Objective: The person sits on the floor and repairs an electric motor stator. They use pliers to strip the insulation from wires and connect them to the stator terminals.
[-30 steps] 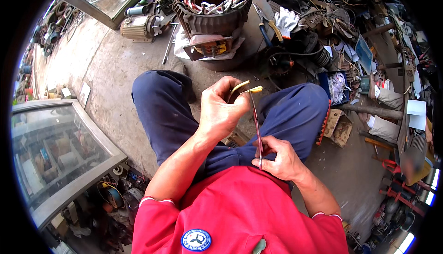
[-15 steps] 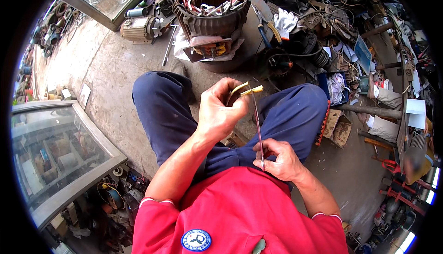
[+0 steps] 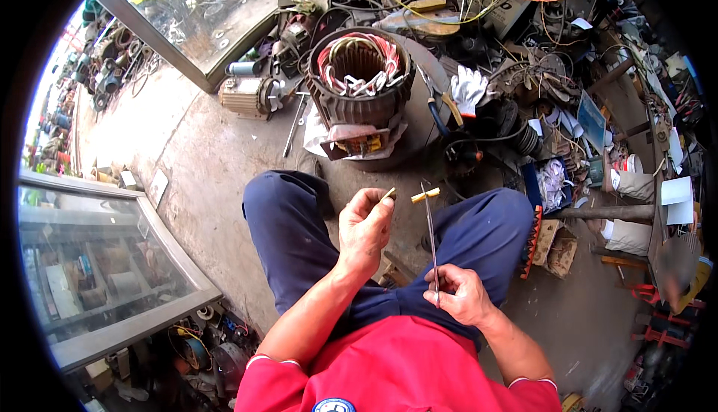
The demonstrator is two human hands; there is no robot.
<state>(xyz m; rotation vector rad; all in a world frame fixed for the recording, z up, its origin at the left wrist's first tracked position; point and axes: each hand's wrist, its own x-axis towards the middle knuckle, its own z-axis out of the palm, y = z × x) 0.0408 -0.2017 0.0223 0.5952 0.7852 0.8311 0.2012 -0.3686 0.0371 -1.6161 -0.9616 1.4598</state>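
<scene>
My left hand [image 3: 364, 229] is closed, pinching a short yellowish strip or tube [image 3: 390, 194] between thumb and fingers; only its end shows. My right hand [image 3: 459, 292] grips the lower end of a long, thin metal tool [image 3: 431, 244] that points away from me. Whether it is tweezers or slim scissors I cannot make out. Near the tool's tip a short yellow tube piece [image 3: 434, 193] lies across it, apart from my left hand. Both hands are over my lap, between my knees.
Ahead stands a motor stator [image 3: 363, 105] with red and white windings. Pliers [image 3: 436, 113] and a white glove [image 3: 469, 89] lie to its right. A small motor [image 3: 247, 98] and a metal rod [image 3: 292, 128] are left. A glass-paned frame [image 3: 179, 247] stands at my left.
The yellow piece at the tool's tip is now separate from the length in my left hand, and a gap shows between them. The whole view has shifted, with the stator now lower in it.
</scene>
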